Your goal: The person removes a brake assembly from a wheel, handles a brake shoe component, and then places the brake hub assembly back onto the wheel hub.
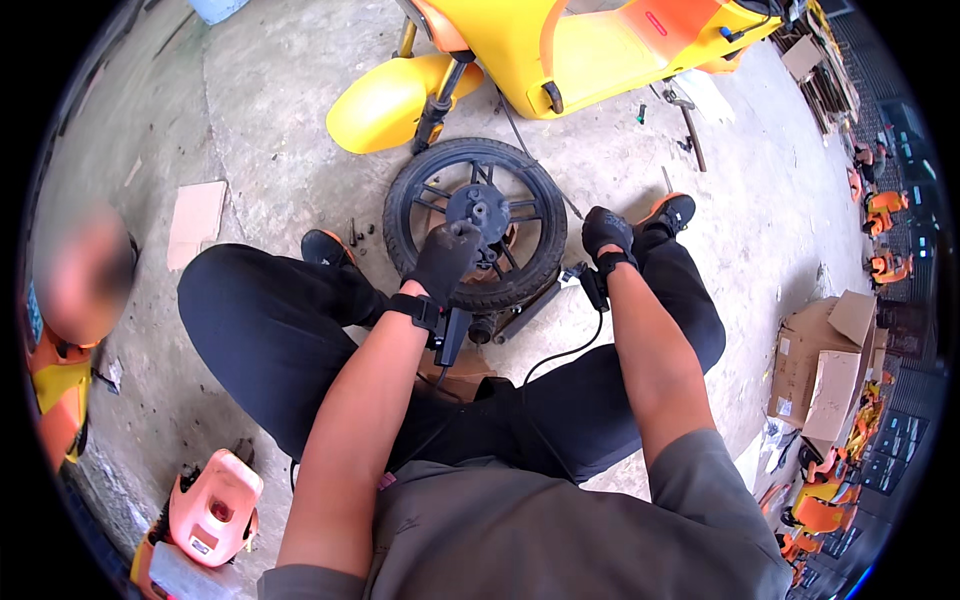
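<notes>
A black scooter wheel [402,190] with a spoked rim lies on the floor between my feet, its round hub [478,206] facing up. My left hand [445,260], in a dark glove, is at the near side of the hub with its fingers curled closed; whatever they grip is hidden. To the right of the tyre, my gloved right hand [607,232] is closed in a fist above my right knee, its contents not visible. A thin black cable [530,150] runs down from the scooter across the wheel's far right side, its end close to my right hand.
Beyond the wheel stands a yellow scooter [590,70] with its fork [436,112] bare. Small bolts [353,232] and a cardboard piece [197,222] lie left. A metal bar [694,140] lies far right, an open carton [815,365] nearer. Another person [85,270] is at left.
</notes>
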{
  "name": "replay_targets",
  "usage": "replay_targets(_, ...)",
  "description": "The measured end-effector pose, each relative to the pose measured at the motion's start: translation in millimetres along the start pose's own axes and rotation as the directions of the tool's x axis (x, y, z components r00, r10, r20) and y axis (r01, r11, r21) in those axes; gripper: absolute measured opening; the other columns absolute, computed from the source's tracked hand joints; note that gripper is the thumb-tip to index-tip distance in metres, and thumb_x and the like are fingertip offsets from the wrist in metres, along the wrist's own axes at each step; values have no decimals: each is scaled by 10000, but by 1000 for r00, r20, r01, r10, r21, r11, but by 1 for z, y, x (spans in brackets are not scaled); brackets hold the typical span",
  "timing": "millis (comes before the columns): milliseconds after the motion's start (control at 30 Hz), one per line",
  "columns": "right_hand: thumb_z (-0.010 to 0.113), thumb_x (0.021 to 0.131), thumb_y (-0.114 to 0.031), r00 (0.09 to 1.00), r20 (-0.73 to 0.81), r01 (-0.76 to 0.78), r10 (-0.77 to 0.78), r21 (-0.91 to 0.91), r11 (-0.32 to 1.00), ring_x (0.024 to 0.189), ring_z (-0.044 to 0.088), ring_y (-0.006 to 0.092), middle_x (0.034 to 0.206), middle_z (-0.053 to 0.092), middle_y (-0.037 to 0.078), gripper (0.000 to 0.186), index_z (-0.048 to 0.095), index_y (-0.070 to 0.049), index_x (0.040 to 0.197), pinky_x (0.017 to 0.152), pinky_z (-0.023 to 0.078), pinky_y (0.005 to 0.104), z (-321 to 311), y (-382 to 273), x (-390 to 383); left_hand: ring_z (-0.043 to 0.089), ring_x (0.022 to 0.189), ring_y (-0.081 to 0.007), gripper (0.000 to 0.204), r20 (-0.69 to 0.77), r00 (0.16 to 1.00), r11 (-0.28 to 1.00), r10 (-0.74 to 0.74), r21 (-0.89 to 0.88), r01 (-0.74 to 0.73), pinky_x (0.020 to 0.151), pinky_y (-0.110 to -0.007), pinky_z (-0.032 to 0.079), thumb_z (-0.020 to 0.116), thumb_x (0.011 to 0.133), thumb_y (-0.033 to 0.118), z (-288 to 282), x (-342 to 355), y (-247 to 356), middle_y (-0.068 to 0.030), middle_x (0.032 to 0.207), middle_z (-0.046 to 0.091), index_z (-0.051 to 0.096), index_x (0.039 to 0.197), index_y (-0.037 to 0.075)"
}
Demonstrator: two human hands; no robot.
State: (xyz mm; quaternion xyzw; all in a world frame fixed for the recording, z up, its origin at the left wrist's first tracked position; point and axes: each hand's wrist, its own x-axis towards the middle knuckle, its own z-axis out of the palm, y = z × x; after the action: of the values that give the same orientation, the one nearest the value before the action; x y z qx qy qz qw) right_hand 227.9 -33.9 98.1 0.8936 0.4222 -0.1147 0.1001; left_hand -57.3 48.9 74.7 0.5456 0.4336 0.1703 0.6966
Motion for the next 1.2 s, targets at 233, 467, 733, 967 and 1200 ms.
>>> replay_targets(233, 547, 833, -263, 992, -126, 10, -11, -13, 1000, 925, 604, 314, 927, 677, 103, 183, 653, -152, 934, 829, 452, 437, 20, 35, 92, 592, 820, -87, 216, 75, 992, 991, -105, -78, 111, 746, -226, 486, 550, 919, 181, 3, -20, 22, -27, 919, 623, 615, 1030, 7)
replay_targets(467, 575, 822, -324, 989, -88, -102, 117, 159, 982, 956, 600, 338, 961, 674, 105, 236, 651, -173, 987, 848, 456, 449, 63, 24, 147, 579, 847, -103, 236, 70, 981, 981, -179, 94, 173, 777, -250, 464, 530, 922, 164, 8, -22, 34, -40, 916, 626, 615, 1062, -5)
replay_targets(733, 562, 824, -407, 991, 55, -127, 118, 214, 968, 963, 611, 337, 1009, 667, 105, 308, 658, -187, 1018, 838, 486, 433, 84, 0, 185, 562, 810, -100, 239, 48, 978, 964, -202, 184, 190, 747, -253, 465, 506, 924, 147, 5, -22, 32, -36, 871, 601, 602, 1077, -8)
replay_targets(967, 561, 815, -402, 991, 131, -73, 36, 294, 953, 984, 607, 338, 1024, 659, 121, 334, 656, -168, 1035, 848, 483, 427, 100, -12, 195, 552, 790, -92, 250, 57, 970, 965, -237, 129, 228, 741, -248, 469, 511, 926, 151, 1, -19, 23, -16, 844, 582, 591, 1088, -22)
replay_targets(1200, 580, 762, -277, 985, 101, 98, -143, 363, 927, 962, 613, 338, 1003, 660, 140, 289, 676, -140, 998, 856, 482, 400, 130, 0, 206, 514, 666, -103, 178, -7, 979, 979, -203, 25, 203, 615, -268, 426, 554, 903, 143, 9, -20, 21, -40, 737, 569, 610, 969, -12)
